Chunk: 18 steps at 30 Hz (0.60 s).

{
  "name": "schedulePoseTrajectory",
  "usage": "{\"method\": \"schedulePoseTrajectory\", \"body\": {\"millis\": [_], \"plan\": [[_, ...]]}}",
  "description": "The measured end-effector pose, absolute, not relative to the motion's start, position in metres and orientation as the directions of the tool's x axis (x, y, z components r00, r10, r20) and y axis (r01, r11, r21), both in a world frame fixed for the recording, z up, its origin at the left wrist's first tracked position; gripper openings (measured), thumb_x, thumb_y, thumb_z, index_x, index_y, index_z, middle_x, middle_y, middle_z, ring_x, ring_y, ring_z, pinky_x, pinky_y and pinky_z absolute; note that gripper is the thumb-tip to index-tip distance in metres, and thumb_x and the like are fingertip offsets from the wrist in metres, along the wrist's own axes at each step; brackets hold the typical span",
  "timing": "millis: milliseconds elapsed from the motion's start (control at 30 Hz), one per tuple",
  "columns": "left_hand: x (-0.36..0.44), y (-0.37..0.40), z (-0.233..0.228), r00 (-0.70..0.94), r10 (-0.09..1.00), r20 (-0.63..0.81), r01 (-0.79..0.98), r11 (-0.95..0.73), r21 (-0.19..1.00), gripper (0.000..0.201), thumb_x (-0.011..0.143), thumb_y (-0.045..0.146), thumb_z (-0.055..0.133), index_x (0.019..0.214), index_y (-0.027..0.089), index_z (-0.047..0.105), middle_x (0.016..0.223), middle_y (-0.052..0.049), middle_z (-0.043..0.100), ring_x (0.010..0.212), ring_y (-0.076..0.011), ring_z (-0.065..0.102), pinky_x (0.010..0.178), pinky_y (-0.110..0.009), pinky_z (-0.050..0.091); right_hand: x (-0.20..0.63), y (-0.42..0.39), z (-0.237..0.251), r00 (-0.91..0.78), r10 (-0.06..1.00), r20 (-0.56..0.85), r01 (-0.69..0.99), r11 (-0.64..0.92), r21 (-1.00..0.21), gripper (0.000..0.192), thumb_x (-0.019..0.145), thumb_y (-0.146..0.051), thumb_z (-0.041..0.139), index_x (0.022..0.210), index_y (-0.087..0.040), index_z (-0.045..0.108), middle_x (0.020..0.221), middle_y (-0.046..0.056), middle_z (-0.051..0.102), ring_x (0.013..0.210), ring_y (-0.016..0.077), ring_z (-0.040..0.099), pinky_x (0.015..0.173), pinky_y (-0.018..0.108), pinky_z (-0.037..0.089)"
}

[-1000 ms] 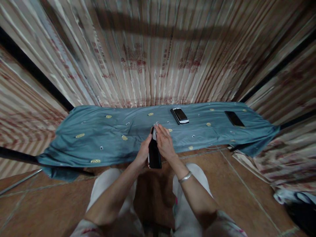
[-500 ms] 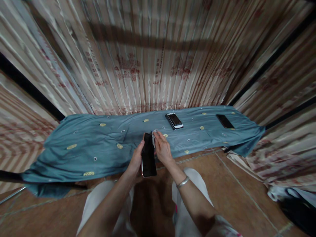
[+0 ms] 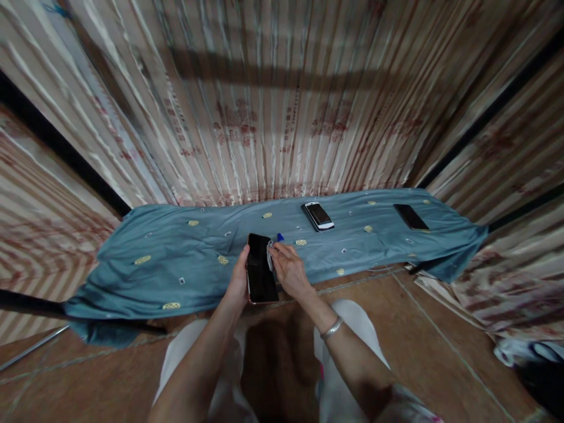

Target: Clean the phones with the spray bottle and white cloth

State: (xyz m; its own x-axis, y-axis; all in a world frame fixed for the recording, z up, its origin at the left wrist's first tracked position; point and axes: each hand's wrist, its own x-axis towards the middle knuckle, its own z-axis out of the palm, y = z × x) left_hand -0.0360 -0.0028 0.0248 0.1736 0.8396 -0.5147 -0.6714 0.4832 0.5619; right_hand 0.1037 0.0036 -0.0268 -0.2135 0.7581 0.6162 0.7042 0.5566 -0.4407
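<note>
My left hand [image 3: 238,276] grips a large black smartphone [image 3: 259,273] by its left side, the dark screen tilted up toward me. In my right hand [image 3: 289,270] a small greyish-white cloth or tissue [image 3: 270,254] is pinched between the fingers. It touches the upper right part of the phone's screen. Just beyond my right fingertips a small blue thing [image 3: 280,237] shows; its kind is too small to make out. On the bench cover lies a white-framed phone [image 3: 320,216], which seems to rest on a darker one. Farther right lies a flat black phone [image 3: 410,217].
A blue-green patterned cloth [image 3: 145,282] covers the long, low bench in front of me. Behind it hangs a striped curtain [image 3: 264,147]. Black poles [image 3: 476,138] slant up at both ends. A dark bag-like object [image 3: 540,376] sits on the tiled floor at right.
The phone in my left hand has shifted slightly up and left. My right hand has brought the cloth onto the screen. The blue thing has come into sight. The whole view has shifted slightly.
</note>
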Motion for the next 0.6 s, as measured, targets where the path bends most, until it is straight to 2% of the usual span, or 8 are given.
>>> {"method": "schedulePoseTrajectory", "body": {"millis": [133, 400, 600], "plan": [[-0.040, -0.002, 0.030, 0.171, 0.811, -0.560, -0.699, 0.500, 0.510, 0.052, 0.099, 0.044, 0.044, 0.123, 0.005, 0.068, 0.083, -0.013, 0.078, 0.071, -0.0237, 0.075, 0.073, -0.035, 0.061, 0.099, -0.003, -0.025, -0.274, 0.753, 0.598, 0.689, 0.588, -0.425, 0.040, 0.102, -0.018, 0.038, 0.126, -0.014, 0.070, 0.122, 0.016, 0.071, 0.113, 0.0253, 0.063, 0.103, 0.045, 0.053], [-0.049, -0.002, 0.032, 0.209, 0.820, -0.532, -0.689, 0.510, 0.515, 0.061, 0.101, 0.047, 0.032, 0.119, 0.002, 0.069, 0.078, -0.015, 0.077, 0.068, -0.0244, 0.074, 0.070, -0.036, 0.062, 0.094, -0.018, -0.020, -0.423, 0.710, 0.563, 0.611, 0.682, -0.402, 0.039, 0.102, -0.016, 0.038, 0.123, -0.016, 0.070, 0.121, 0.013, 0.072, 0.109, 0.0229, 0.064, 0.097, 0.041, 0.057], [-0.045, -0.005, 0.025, 0.227, 0.824, -0.520, -0.664, 0.521, 0.536, 0.059, 0.098, 0.049, 0.039, 0.121, 0.002, 0.068, 0.083, -0.016, 0.077, 0.072, -0.0254, 0.075, 0.071, -0.036, 0.061, 0.090, -0.029, -0.015, -0.458, 0.682, 0.570, 0.549, 0.721, -0.422, 0.041, 0.103, -0.018, 0.037, 0.134, -0.015, 0.064, 0.128, 0.014, 0.070, 0.118, 0.0229, 0.062, 0.102, 0.041, 0.055]]}}
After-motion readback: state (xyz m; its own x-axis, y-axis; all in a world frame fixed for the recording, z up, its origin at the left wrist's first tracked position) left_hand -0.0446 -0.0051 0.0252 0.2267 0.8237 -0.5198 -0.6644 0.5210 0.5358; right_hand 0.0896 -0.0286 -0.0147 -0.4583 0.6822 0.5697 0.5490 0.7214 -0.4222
